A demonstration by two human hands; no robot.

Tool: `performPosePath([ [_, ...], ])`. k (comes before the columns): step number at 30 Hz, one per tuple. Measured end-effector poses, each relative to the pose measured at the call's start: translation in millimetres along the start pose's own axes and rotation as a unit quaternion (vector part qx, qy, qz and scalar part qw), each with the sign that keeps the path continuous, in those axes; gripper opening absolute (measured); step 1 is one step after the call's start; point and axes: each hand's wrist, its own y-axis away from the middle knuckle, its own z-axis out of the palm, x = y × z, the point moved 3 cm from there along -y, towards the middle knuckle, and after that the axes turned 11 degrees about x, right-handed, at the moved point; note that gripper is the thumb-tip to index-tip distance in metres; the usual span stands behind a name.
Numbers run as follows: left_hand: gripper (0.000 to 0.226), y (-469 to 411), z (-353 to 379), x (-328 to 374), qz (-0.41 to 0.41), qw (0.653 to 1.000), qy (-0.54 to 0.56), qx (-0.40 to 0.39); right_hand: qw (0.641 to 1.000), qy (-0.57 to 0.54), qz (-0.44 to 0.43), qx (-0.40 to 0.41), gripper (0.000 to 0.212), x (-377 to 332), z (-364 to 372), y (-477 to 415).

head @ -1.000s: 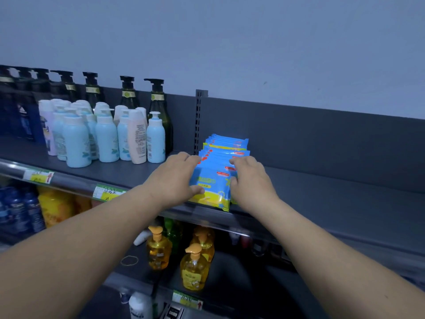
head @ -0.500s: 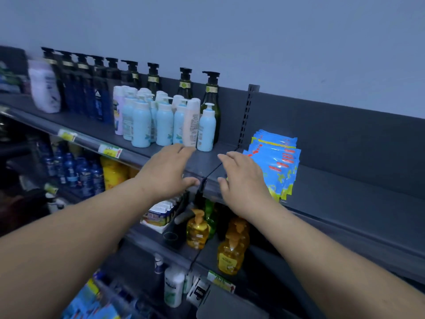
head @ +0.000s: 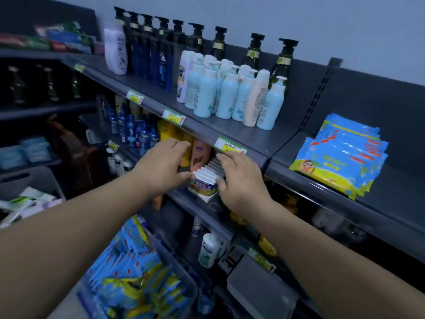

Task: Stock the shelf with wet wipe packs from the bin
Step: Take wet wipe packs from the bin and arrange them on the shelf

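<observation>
Wipe packs (head: pixel 138 272) in bin (head: pixel 184 276) lie below left hand (head: pixel 161 166), nearer | right hand (head: pixel 239 178) farther | both hands open, empty

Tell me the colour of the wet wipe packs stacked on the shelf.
Bright blue with a yellow lower edge and red marks: wet wipe packs, head view.

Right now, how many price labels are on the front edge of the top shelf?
4: a blurry far-left label, a second, a third, and a fourth just above the right hand. Others may be hidden.
</observation>
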Motion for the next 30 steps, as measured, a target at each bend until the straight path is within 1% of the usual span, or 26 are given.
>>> performPosePath([
  [3, 0.086, 14.7, 4.0, -22.0, -0.028, 0.999, 0.002, -0.023, 0.999, -0.021, -0.025, 0.01, 0.054, -17.4, 22.6, 1.0],
  [7, 0.086, 38.5, 14.2, -52.3, -0.06, 0.997, -0.004, -0.043, 0.997, -0.072, -0.008, 0.003, 0.054, -39.5, 59.6, 6.4],
  [9, 0.085, 52.3, 22.4, -67.8, -0.078, 0.995, -0.006, -0.059, 0.998, -0.06, -0.023, -0.021, 0.054, -51.3, 75.6, 9.1],
  [11, 0.084, 66.4, 31.7, -83.2, -0.095, 0.993, -0.003, -0.074, 0.996, -0.044, -0.038, -0.072, 0.056, -59.2, 94.5, 12.8],
  [15, 0.079, 93.3, 50.3, -111.7, -0.124, 0.987, -0.005, -0.102, 0.987, -0.056, -0.039, -0.144, 0.057, -73.2, 131.7, 25.5],
  [23, 0.081, 144.2, 98.9, -153.7, -0.163, 0.976, -0.005, -0.147, 0.975, -0.077, -0.021, -0.205, 0.053, -97.6, 200.6, 59.3],
  [26, 0.083, 160.3, 120.9, -165.3, -0.163, 0.973, 0.005, -0.164, 0.97, -0.079, -0.011, -0.23, 0.055, -100.1, 229.0, 74.0],
  [30, 0.08, 182.0, 158.9, -179.1, -0.168, 0.966, 0.013, -0.198, 0.963, -0.076, 0.003, -0.259, 0.055, -98.7, 269.0, 93.4],
])
